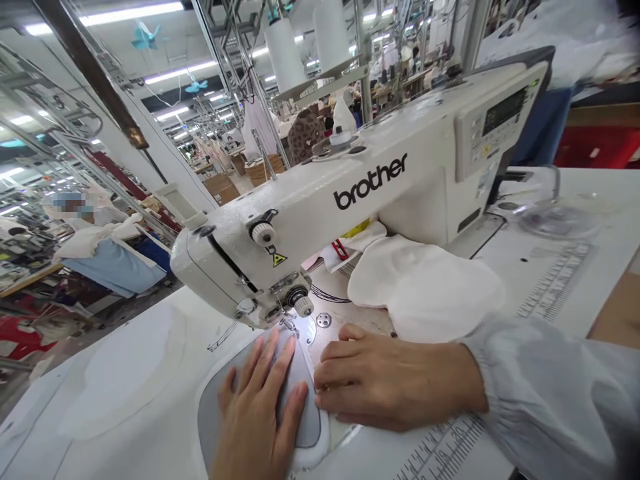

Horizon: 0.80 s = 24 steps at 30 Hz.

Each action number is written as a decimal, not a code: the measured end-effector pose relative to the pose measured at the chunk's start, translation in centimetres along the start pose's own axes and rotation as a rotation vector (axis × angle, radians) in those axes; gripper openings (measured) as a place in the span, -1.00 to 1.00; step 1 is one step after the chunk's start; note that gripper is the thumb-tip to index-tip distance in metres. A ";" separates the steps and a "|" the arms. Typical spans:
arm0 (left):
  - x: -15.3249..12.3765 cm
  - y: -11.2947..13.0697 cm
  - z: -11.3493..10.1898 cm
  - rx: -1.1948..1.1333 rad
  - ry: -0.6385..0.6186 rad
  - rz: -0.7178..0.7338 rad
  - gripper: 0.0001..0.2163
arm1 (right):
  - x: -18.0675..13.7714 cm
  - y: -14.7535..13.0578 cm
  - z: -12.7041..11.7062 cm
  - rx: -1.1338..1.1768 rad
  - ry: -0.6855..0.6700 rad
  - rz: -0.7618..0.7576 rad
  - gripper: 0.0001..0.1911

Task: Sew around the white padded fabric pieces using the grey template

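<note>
My left hand (260, 400) lies flat with fingers spread on a smooth grey rounded panel (209, 410). A white fabric piece (320, 448) shows as a border around the panel. Both lie under the needle end of a white Brother sewing machine (305, 213), with the presser foot (289, 325) just beyond my left fingertips. Closed fingers of my right hand (385, 380) pinch the right edge of the white fabric; their tips are partly hidden. Behind the right hand, a loose white cloth piece (430, 287) rests beneath the machine arm.
White thread cones (286, 57) stand above the machine. Ruler markings (445, 450) run along the table's front right. A clear plastic dish (557, 217) sits at the right, with a red bin (597, 145) beyond. Light blue cloth (117, 260) hangs at another workstation.
</note>
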<state>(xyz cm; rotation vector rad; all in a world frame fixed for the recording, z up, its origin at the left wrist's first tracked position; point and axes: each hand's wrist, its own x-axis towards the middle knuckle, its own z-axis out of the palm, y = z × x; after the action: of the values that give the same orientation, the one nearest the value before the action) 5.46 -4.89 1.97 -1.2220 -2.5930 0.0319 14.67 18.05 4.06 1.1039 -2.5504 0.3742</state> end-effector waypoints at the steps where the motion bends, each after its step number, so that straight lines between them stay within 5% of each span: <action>1: -0.1 0.3 0.0 0.008 0.006 -0.033 -0.58 | 0.0 0.0 0.0 -0.007 0.003 0.003 -0.83; 24: 2.0 1.8 0.4 -0.010 -0.045 -0.295 -0.55 | 0.1 1.1 0.7 0.011 0.045 0.197 -0.83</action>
<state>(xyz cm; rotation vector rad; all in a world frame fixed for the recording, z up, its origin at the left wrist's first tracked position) 5.49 -2.18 1.83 -0.8390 -2.7881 -0.0126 13.67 18.43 3.40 0.8397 -2.6275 0.4569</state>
